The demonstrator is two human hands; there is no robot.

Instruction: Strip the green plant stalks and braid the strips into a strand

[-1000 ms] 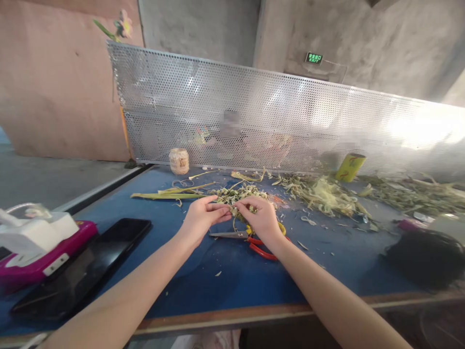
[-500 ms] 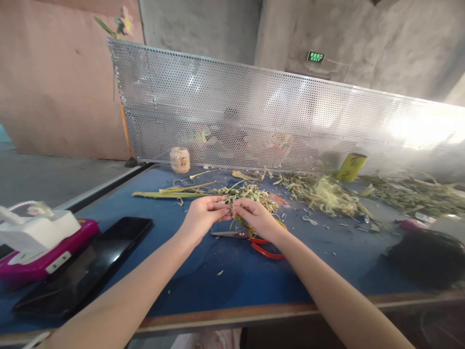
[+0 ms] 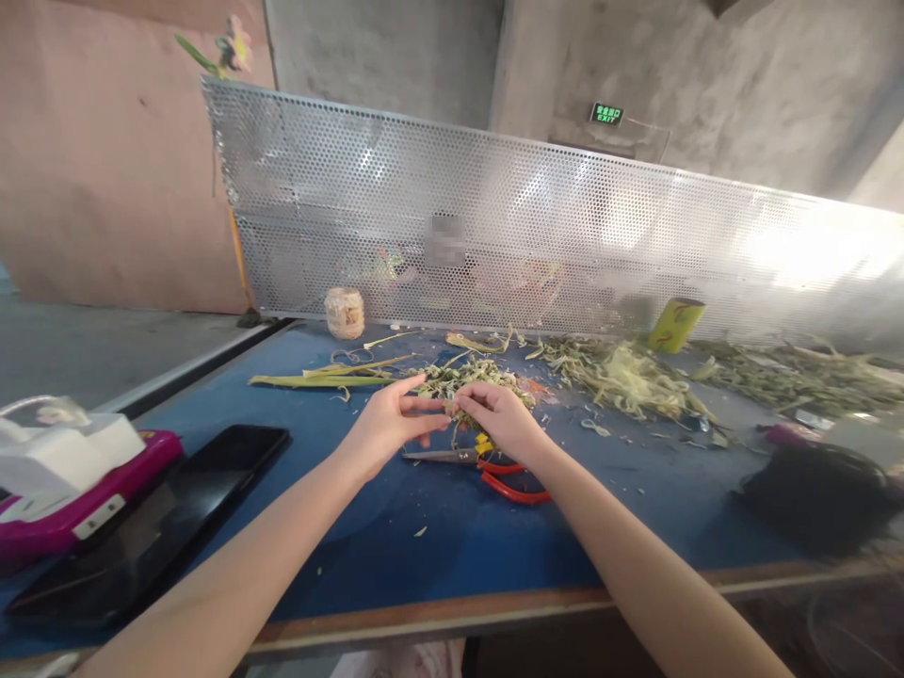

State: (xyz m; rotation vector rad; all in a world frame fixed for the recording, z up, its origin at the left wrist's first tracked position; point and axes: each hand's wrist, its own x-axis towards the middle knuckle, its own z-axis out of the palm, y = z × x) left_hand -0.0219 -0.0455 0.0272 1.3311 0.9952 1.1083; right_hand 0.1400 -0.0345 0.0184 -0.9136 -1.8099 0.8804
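Observation:
My left hand [image 3: 393,424] and my right hand [image 3: 496,416] meet fingertip to fingertip over the blue table [image 3: 452,537]. Both pinch a small greenish plant piece [image 3: 452,411] at the near edge of a pile of plant scraps [image 3: 470,374]. The fingers of each hand are pressed together on it. Just below my hands lie red-handled scissors [image 3: 487,466], blades pointing left, untouched.
Long green leaves [image 3: 317,379] lie left of the pile. More plant trimmings [image 3: 628,372] spread to the right. A twine roll [image 3: 345,312] and a yellow-green cup [image 3: 676,325] stand by the perforated metal screen [image 3: 537,235]. A black phone [image 3: 148,527], a pink-and-white device [image 3: 71,471] and a black object [image 3: 819,490] flank me.
My right hand has slid left off the scissors and closed in on my left hand's fingertips; both now pinch the same small plant piece slightly higher.

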